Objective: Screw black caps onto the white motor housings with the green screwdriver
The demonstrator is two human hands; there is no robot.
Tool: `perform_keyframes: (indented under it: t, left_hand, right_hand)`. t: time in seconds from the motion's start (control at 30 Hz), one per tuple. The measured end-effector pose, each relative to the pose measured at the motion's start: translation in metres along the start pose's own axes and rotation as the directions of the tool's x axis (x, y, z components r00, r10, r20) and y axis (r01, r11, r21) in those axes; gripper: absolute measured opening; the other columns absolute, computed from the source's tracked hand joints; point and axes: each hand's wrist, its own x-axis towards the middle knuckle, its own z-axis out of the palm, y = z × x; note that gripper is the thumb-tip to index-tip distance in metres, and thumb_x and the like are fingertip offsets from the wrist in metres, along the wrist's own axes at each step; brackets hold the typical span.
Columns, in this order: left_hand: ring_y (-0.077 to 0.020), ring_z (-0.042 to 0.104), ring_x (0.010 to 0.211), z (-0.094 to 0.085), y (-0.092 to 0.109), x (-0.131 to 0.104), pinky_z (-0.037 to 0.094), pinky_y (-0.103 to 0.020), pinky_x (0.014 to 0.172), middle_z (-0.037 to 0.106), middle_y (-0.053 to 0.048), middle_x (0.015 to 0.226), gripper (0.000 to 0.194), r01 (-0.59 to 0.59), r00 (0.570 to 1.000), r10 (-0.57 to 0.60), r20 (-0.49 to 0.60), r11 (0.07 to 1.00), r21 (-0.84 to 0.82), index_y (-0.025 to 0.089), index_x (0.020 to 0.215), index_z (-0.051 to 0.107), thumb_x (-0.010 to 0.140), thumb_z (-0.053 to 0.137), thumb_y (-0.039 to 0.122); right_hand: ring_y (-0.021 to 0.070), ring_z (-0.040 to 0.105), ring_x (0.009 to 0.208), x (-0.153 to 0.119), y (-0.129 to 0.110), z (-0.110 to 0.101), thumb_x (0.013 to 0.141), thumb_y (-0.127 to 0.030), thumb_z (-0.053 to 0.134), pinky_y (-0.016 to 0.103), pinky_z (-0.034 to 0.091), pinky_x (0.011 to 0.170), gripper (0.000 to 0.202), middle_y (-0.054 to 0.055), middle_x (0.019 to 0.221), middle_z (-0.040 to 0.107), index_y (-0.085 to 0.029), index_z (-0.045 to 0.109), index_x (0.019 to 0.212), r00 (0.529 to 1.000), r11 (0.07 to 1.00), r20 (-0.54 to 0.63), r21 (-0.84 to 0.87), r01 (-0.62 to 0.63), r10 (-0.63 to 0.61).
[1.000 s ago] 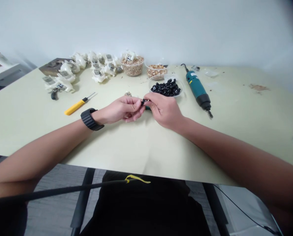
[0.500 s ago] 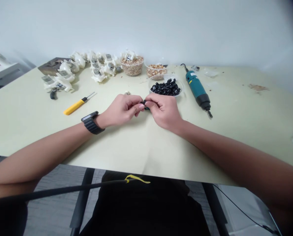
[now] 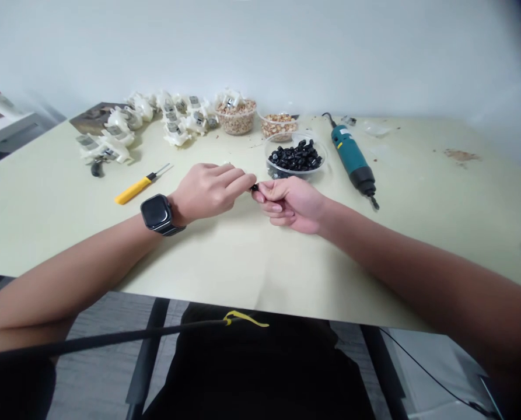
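Between my fingertips is a small black plastic part [image 3: 254,187], mostly covered by the fingers. My left hand [image 3: 219,189], back upward and a dark watch on its wrist, pinches the part from the left. From the right, my right hand [image 3: 292,204] grips it between thumb and forefinger, its palm turned partly up and the other fingers curled. Just behind my right hand stands a clear round tub [image 3: 324,166] full of similar black parts [image 3: 295,156].
A yellow-handled screwdriver [image 3: 134,189] lies left of my left hand. White plastic assemblies [image 3: 115,140] crowd the back left. Two tubs of small brown and golden pieces [image 3: 236,119] stand at the back. A teal electric screwdriver [image 3: 352,157] with a cord lies to the right.
My right hand has rolled palm-up and my left has turned back-up, showing the watch face. The black part stays between them.
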Motion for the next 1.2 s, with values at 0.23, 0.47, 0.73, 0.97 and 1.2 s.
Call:
perform_keyframes:
  t: [0.23, 0.47, 0.73, 0.97, 1.2]
  left_hand:
    - [-0.0144, 0.059, 0.056, 0.003, 0.007, -0.003, 0.04, -0.029, 0.056, 0.07, -0.001, 0.069, 0.019, 0.362, 0.931, -0.353, 0.092, 0.862, -0.354, 0.02, 0.091, 0.067, 0.102, 0.052, 0.024]
    - [-0.0144, 0.059, 0.058, 0.0, 0.017, 0.003, 0.04, -0.031, 0.059, 0.071, -0.001, 0.067, 0.03, 0.492, 0.868, -0.444, 0.223, 0.701, -0.516, 0.021, 0.078, 0.064, 0.104, 0.058, 0.035]
    - [-0.0207, 0.068, 0.088, -0.019, -0.041, 0.003, 0.051, -0.038, 0.083, 0.08, -0.006, 0.094, 0.027, 0.352, 0.936, -0.333, 0.116, 0.901, -0.252, 0.022, 0.107, 0.079, 0.102, 0.066, 0.046]
    - [-0.0282, 0.071, 0.122, -0.012, -0.065, -0.01, 0.053, -0.038, 0.107, 0.074, -0.01, 0.142, 0.07, 0.39, 0.827, -0.117, 0.55, 0.824, -0.411, 0.026, 0.151, 0.067, 0.09, 0.077, 0.058]
    - [-0.0293, 0.07, 0.113, 0.001, -0.055, -0.013, 0.054, -0.039, 0.1, 0.075, -0.015, 0.128, 0.064, 0.405, 0.836, -0.186, 0.516, 0.844, -0.353, 0.022, 0.149, 0.067, 0.093, 0.072, 0.051]
  right_hand:
    - [0.0056, 0.032, 0.045, 0.018, 0.023, -0.007, 0.11, -0.031, 0.061, 0.018, 0.024, 0.038, 0.019, -0.007, 0.068, 0.053, -0.021, 0.059, 0.093, 0.867, 0.877, -0.193, -0.256, 0.408, -0.46]
    - [0.0081, 0.053, 0.064, 0.027, 0.035, -0.012, 0.091, -0.046, 0.085, 0.023, 0.039, 0.049, 0.032, 0.001, 0.096, 0.066, -0.022, 0.069, 0.106, 0.661, 0.652, -0.169, -0.458, 0.604, -0.731]
    - [0.0123, 0.067, 0.071, 0.028, 0.042, -0.007, 0.105, -0.035, 0.063, 0.024, 0.044, 0.042, 0.014, 0.005, 0.107, 0.07, -0.026, 0.053, 0.107, 0.602, 0.613, -0.221, -0.531, 0.586, -0.767]
    - [0.0132, 0.067, 0.086, 0.033, 0.045, -0.014, 0.105, -0.029, 0.062, 0.025, 0.055, 0.065, 0.009, 0.003, 0.103, 0.067, -0.025, 0.056, 0.109, 0.502, 0.479, -0.179, -0.666, 0.572, -0.846]
    - [0.0117, 0.06, 0.073, 0.032, 0.044, -0.014, 0.103, -0.023, 0.061, 0.03, 0.047, 0.069, 0.008, 0.001, 0.1, 0.065, -0.023, 0.063, 0.111, 0.477, 0.402, -0.126, -0.742, 0.537, -0.87]
